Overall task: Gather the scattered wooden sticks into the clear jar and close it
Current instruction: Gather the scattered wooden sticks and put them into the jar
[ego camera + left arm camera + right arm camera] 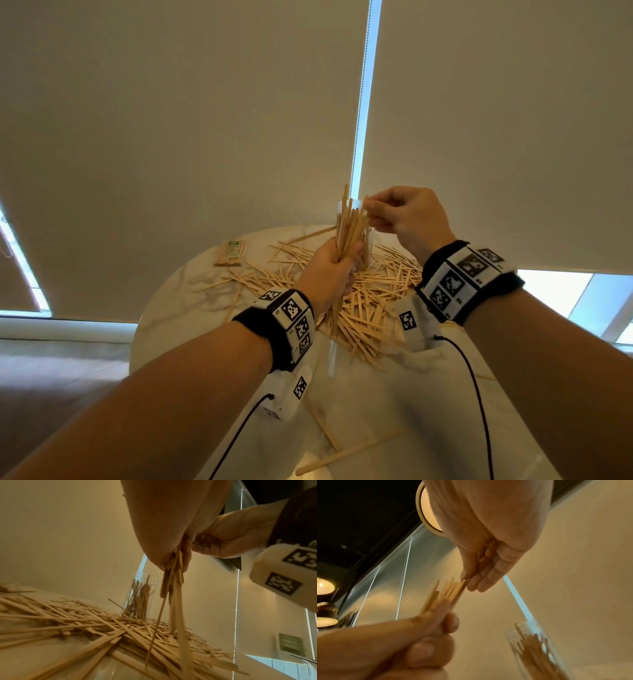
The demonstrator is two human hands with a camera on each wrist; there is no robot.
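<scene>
My left hand (334,262) grips an upright bundle of wooden sticks (349,226) above the table; the bundle's lower ends (173,599) hang below the fist. My right hand (387,212) pinches the top ends of sticks in that bundle (453,589) between thumb and fingers (479,582). The clear jar (139,596) stands open on the table behind the bundle, partly filled with sticks (537,654). In the head view the jar (365,246) is mostly hidden by the hands. A big pile of scattered sticks (370,301) covers the round marble table (178,308). No lid is visible.
A packet of sticks with a green label (230,253) lies at the table's far left. A few loose sticks (349,452) lie near the front edge. Roller blinds (171,120) hang close behind the table. Cables run from both wrist cameras.
</scene>
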